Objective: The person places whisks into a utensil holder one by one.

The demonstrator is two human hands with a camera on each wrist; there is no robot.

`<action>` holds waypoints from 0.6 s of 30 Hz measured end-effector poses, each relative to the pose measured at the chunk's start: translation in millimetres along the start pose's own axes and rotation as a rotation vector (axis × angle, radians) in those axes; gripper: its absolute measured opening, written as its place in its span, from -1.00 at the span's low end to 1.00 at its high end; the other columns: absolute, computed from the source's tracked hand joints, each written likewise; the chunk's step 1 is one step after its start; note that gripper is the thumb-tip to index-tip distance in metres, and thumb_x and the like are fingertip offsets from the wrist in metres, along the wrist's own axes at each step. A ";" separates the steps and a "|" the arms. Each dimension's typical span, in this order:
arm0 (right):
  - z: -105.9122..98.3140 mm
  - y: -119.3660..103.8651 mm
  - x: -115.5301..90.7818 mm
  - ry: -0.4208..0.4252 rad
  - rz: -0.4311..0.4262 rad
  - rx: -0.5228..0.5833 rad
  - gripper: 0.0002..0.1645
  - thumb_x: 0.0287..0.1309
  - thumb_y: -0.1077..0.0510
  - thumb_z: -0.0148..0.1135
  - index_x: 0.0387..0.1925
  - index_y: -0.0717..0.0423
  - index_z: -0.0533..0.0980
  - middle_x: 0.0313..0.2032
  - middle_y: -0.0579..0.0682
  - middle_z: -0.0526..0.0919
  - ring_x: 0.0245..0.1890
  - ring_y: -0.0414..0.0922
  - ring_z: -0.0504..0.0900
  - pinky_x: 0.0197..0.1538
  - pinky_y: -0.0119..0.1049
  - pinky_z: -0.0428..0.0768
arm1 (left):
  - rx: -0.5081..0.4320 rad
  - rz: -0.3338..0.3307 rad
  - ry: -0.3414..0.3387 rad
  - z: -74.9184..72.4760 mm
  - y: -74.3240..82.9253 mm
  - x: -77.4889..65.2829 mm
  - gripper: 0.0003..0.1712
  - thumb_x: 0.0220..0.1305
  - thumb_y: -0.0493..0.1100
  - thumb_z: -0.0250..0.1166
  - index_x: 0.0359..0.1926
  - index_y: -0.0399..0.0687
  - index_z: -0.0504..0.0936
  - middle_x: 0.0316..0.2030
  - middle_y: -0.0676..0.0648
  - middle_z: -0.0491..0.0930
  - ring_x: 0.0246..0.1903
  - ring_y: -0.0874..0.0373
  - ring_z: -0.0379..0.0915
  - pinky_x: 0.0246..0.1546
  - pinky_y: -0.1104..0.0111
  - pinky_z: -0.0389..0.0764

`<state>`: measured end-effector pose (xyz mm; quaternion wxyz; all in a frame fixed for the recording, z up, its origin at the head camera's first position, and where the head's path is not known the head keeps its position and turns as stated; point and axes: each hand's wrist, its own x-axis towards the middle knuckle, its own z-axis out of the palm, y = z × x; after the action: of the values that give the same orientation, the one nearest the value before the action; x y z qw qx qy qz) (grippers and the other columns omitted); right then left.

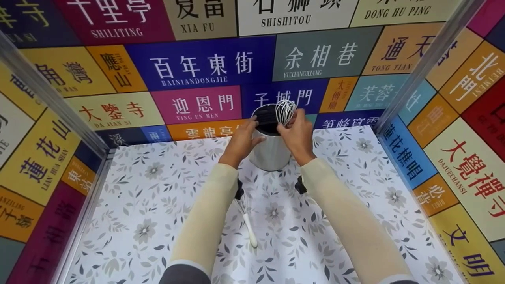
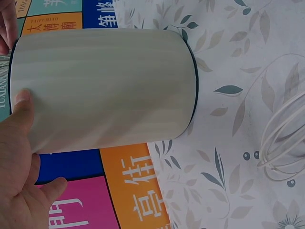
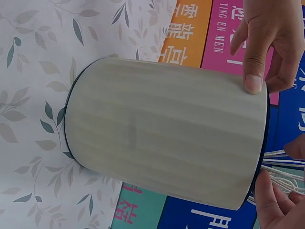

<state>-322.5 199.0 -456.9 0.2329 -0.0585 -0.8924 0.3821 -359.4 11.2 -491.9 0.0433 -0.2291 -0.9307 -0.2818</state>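
Note:
A pale grey-white canister (image 1: 270, 154) with a dark inside stands upright at the back of the table. My left hand (image 1: 239, 144) holds its left rim, thumb on the outer wall (image 2: 105, 90) near the top. At the right side of the mouth, my right hand (image 1: 299, 138) pinches a whisk (image 1: 285, 112) by its white wires. The wire loops point upward, and the whisk's lower part is hidden by the hand and the canister. In the right wrist view, wires (image 3: 282, 180) show between the right hand's fingers beside the dark rim.
Another whisk (image 1: 249, 232) with a white handle lies on the table below the left forearm; its wire loops (image 2: 286, 138) appear in the left wrist view. A floral cloth (image 1: 158, 205) covers the table. Sign-patterned panels (image 1: 201, 63) rise behind and at both sides, with metal corner posts (image 1: 424, 71).

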 end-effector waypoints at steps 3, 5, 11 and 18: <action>-0.3 -0.6 -0.4 -0.005 0.000 0.002 -0.47 0.13 0.04 0.45 0.00 0.18 0.42 -0.24 0.08 0.69 -0.23 -0.04 0.71 -0.18 -0.14 0.67 | 0.001 0.007 0.005 -0.5 -0.3 0.2 -0.31 0.42 0.04 0.30 0.43 -0.18 0.41 0.54 -0.08 0.24 0.51 -0.03 0.21 0.55 0.18 0.21; -0.2 -0.2 -1.0 -0.006 0.000 0.009 -0.46 0.11 0.05 0.47 0.01 0.19 0.42 -0.23 0.09 0.70 -0.22 -0.03 0.71 -0.16 -0.13 0.68 | 0.003 0.011 0.008 0.1 -0.6 0.0 -0.32 0.42 0.04 0.30 0.42 -0.18 0.41 0.54 -0.08 0.25 0.50 -0.03 0.22 0.55 0.18 0.22; -1.6 0.6 -3.9 -0.012 0.012 0.043 -0.44 0.10 0.06 0.48 0.03 0.21 0.43 -0.19 0.07 0.68 -0.18 -0.04 0.71 -0.11 -0.13 0.69 | -0.001 0.007 0.001 1.2 -1.1 -0.3 -0.32 0.42 0.03 0.30 0.43 -0.18 0.41 0.55 -0.08 0.24 0.50 -0.03 0.21 0.55 0.18 0.21; -5.5 0.7 -12.4 0.013 -0.006 0.115 -0.44 0.11 0.06 0.50 0.03 0.25 0.45 -0.19 0.10 0.69 -0.18 -0.03 0.72 -0.07 -0.12 0.72 | -0.002 0.006 0.008 0.9 -1.7 -0.1 -0.31 0.41 0.06 0.30 0.43 -0.18 0.41 0.54 -0.08 0.25 0.50 -0.03 0.22 0.55 0.17 0.22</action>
<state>-309.0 199.6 -458.7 0.2427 -0.0447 -0.8677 0.4316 -360.1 10.4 -493.6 0.0478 -0.2308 -0.9296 -0.2834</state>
